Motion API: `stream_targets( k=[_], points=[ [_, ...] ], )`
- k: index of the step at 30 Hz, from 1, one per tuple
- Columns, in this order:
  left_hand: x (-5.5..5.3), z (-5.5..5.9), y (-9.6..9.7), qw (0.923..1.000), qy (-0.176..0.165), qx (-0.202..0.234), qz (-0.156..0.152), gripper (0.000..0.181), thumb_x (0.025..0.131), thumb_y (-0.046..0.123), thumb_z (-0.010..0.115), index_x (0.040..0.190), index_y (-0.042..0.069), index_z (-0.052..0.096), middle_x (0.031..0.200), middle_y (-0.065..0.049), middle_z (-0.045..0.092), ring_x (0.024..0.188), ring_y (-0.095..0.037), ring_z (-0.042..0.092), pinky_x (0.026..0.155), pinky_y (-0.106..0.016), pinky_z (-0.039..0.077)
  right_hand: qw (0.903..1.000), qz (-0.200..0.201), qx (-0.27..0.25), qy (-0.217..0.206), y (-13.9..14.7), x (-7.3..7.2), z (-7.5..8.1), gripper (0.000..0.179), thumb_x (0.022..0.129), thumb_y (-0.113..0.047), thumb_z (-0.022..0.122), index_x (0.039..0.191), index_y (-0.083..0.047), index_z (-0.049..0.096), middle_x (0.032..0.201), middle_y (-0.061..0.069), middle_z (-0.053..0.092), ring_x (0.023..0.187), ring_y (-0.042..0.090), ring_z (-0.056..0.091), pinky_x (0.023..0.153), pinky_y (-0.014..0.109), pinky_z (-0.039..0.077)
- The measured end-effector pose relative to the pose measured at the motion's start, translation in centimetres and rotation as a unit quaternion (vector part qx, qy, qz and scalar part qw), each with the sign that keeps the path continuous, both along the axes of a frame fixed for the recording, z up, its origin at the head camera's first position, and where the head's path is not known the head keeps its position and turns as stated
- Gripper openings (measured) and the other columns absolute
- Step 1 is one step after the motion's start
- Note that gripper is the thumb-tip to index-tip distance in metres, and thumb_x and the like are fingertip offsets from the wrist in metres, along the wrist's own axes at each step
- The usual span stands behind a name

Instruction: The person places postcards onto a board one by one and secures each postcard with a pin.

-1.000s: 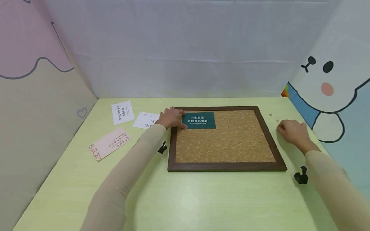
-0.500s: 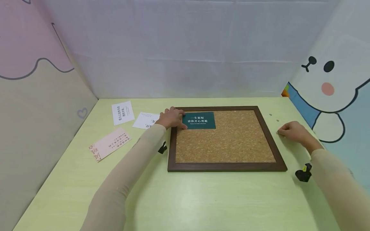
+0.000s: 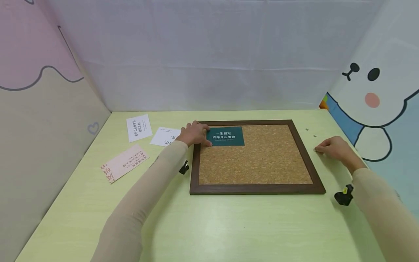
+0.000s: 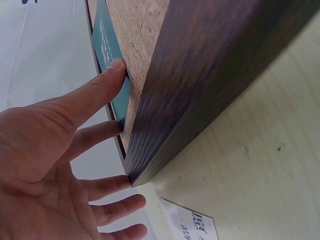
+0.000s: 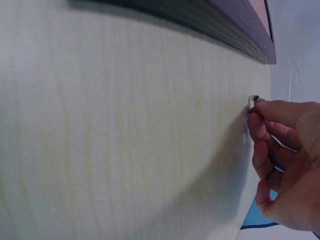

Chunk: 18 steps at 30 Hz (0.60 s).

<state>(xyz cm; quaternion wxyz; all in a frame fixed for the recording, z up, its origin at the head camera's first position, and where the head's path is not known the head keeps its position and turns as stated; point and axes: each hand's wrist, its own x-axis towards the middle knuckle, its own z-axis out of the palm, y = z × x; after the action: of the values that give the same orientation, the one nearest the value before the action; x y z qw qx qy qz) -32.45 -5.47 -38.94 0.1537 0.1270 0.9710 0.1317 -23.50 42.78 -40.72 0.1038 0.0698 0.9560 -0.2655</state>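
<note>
My left hand [image 3: 194, 134] lies over the far left corner of a cork board [image 3: 258, 163] with a dark brown frame. Its thumb and index finger touch the left end of a dark green card [image 3: 226, 137] printed with white writing; the other fingers spread past the frame. The card lies flat in that corner of the cork. Right of the board, my right hand [image 3: 335, 150] is low over the table, its thumb and forefinger pinching a small silvery thumbtack [image 5: 251, 102]. The fingertips partly cover it in the right wrist view.
Two small tacks [image 3: 311, 132] lie beyond my right hand. On the left are a white card [image 3: 139, 128], a second white card [image 3: 162, 135] partly behind my left arm, and a pink card [image 3: 125, 163]. A white curtain [image 3: 212, 83] hangs behind the table.
My right hand has shifted slightly right and turned; a thumbtack now shows pinched at its fingertips. The left hand, the green card and the board stay put.
</note>
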Motion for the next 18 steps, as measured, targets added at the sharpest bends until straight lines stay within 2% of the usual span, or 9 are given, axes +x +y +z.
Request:
stream_targets(
  k=[6, 12, 15, 18],
  points=[
    [0.0, 0.1, 0.1, 1.0, 0.002, 0.003, 0.002, 0.074, 0.08, 0.047, 0.078, 0.145, 0.028, 0.047, 0.151, -0.014, 0.036, 0.137, -0.04, 0.032, 0.111, -0.06, 0.023, 1.0, 0.0, 0.003, 0.005, 0.2, -0.1, -0.1, 0.033, 0.093, -0.019, 0.062, 0.099, 0.013, 0.066, 0.087, 0.015, 0.062, 0.069, 0.017, 0.046, 0.059, 0.032, 0.038],
    [0.0, -0.1, 0.1, 1.0, 0.004, 0.004, 0.001, 0.074, 0.08, 0.048, 0.077, 0.145, 0.028, 0.047, 0.151, -0.014, 0.037, 0.136, -0.04, 0.033, 0.111, -0.06, 0.024, 0.9996, 0.017, 0.021, 0.01, 0.0, 0.0, 0.3, 0.033, 0.094, -0.018, 0.059, 0.099, 0.014, 0.066, 0.086, 0.019, 0.064, 0.068, 0.018, 0.047, 0.059, 0.032, 0.038],
    [0.0, -0.1, 0.0, 1.0, 0.005, 0.003, 0.002, 0.075, 0.08, 0.048, 0.078, 0.145, 0.027, 0.047, 0.151, -0.014, 0.037, 0.136, -0.04, 0.034, 0.111, -0.06, 0.024, 0.9975, 0.04, 0.056, 0.018, -0.2, 0.1, 0.8, 0.036, 0.094, -0.02, 0.057, 0.102, 0.014, 0.066, 0.091, 0.025, 0.066, 0.072, 0.024, 0.054, 0.061, 0.034, 0.042],
    [0.0, -0.2, -0.1, 1.0, 0.005, 0.005, 0.003, 0.075, 0.08, 0.048, 0.078, 0.145, 0.027, 0.047, 0.15, -0.013, 0.038, 0.135, -0.039, 0.034, 0.111, -0.06, 0.024, 0.9922, 0.059, 0.108, 0.023, -0.7, 0.2, 1.1, 0.041, 0.094, -0.026, 0.058, 0.107, 0.012, 0.066, 0.099, 0.027, 0.067, 0.081, 0.032, 0.06, 0.069, 0.044, 0.043]
  ],
)
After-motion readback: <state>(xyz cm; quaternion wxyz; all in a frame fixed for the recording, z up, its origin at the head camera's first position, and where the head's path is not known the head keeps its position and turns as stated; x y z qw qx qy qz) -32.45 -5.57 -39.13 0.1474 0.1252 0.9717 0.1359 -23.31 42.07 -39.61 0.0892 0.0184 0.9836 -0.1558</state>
